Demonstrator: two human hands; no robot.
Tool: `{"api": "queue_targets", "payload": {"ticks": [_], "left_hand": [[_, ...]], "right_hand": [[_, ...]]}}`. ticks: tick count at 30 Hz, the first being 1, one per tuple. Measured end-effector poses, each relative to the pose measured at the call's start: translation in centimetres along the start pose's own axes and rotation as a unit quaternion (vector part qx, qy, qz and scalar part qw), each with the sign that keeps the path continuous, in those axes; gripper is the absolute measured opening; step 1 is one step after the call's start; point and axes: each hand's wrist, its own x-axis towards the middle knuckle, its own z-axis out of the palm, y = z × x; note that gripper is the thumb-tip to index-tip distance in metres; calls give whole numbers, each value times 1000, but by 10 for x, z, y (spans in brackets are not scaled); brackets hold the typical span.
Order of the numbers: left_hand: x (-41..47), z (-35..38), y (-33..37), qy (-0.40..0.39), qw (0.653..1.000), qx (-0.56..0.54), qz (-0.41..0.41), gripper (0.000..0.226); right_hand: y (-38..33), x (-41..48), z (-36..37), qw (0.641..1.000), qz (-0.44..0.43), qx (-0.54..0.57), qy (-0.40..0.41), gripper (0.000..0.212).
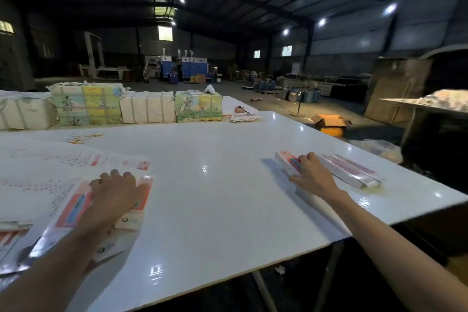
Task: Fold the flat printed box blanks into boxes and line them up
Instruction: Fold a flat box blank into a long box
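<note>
1. The left hand (115, 191) lies on flat blanks (72, 209) at the near left of the glossy white counter (215, 185). Its fingers are bent; I cannot tell whether they pinch one.
2. The right hand (314, 177) has its fingers curled round a folded box (286, 161), beside the finished boxes (354, 172).
3. Wrapped bundles (86, 105) line the far edge.
4. Beyond is a dim hall with blue machines (184, 66).

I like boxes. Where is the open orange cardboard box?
In the head view, the open orange cardboard box sits on the floor, right of centre, just beyond the far right edge of the glossy white table.
</note>
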Motion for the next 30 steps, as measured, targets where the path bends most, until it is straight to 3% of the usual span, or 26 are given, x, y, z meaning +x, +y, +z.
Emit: {"api": "queue_targets", "payload": {"ticks": [6, 10, 14, 20, 22, 26, 30], "left_hand": [[4, 14, -5, 36, 999, 34, 12, 53], [0, 19, 2, 116, 992, -28, 34, 70], [-2, 12, 9, 32, 999, 5, 5, 76], [-12, 6, 14, 68, 996, -37, 35, 61], [-16, 2, 14, 58, 996, -64, 25, 58], [-19, -5, 13, 44, 998, -47, 1, 59], [-18, -9, 13, 24, 996, -82, -15, 55]], "right_hand": [[63, -14, -22, 994, 57, -96, 0, 63], [77, -20, -13, 981, 62, -182, 19, 53], [82, -18, -7, 970, 69, -233, 16, 47], [71, -12, 0, 963, 116, -241, 38, 40], [51, -10, 2, 969, 87, -222, 62, 45], [-38, -4, 7, 988, -60, -125, 70, 45], [-151, -5, 25, 974, -221, 45, 14, 36]]}}
